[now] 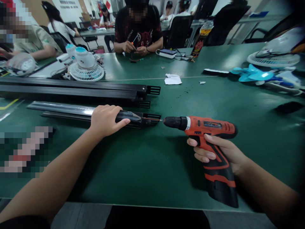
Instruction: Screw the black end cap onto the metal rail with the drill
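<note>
My left hand (pixel 106 120) lies over a long black rail (pixel 143 119) on the green table (pixel 147 159), fingers curled down and pressing it near its right end. My right hand (pixel 220 152) is wrapped round the handle of an orange and black cordless drill (pixel 207 127). The drill points left and lies level, its bit tip touching the rail's end cap. A silvery strip runs along the rail to the left of my hand.
Two more long black rails (pixel 95 90) lie behind. A white and blue desk fan (pixel 85 65) stands at back left, fan parts (pixel 262 74) at right, paper scraps (pixel 172 79) mid-table. A person in black sits opposite, hands busy; other people sit at left and behind.
</note>
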A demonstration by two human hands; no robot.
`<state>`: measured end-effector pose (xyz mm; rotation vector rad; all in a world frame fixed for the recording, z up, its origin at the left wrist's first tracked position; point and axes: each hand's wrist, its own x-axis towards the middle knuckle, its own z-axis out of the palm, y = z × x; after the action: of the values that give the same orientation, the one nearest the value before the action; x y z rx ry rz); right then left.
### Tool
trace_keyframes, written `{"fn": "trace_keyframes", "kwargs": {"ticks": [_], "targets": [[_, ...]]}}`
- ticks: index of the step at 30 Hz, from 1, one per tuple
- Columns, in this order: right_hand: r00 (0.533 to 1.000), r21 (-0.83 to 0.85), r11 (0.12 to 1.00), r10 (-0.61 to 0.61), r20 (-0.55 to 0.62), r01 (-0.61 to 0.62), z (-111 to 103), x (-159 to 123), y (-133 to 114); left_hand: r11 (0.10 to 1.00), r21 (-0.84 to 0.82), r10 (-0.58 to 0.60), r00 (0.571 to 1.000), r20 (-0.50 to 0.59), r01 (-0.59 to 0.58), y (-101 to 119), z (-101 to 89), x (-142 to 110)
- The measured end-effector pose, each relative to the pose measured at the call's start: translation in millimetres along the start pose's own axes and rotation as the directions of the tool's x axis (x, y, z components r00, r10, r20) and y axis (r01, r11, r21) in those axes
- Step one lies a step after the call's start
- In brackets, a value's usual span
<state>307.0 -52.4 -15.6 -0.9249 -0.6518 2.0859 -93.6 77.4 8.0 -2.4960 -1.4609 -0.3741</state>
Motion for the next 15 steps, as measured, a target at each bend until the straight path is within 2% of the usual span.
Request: {"fn": "trace_keyframes", "kwargs": {"ticks": [8, 15], "targets": [[0.999, -0.027, 0.999, 0.028, 0.029, -0.027, -0.9, -2.1, -0.8, 1.0, 0.005, 0.003, 1.0, -0.01, -0.003, -0.7, 0.8, -0.3], [1.0, -0.003, 1.0, -0.01, 0.011, 0.01, 0.0, -0.3, -0.9, 1.0, -0.005, -0.007, 1.0, 0.005, 0.007, -0.1, 0.0, 0.3]]}}
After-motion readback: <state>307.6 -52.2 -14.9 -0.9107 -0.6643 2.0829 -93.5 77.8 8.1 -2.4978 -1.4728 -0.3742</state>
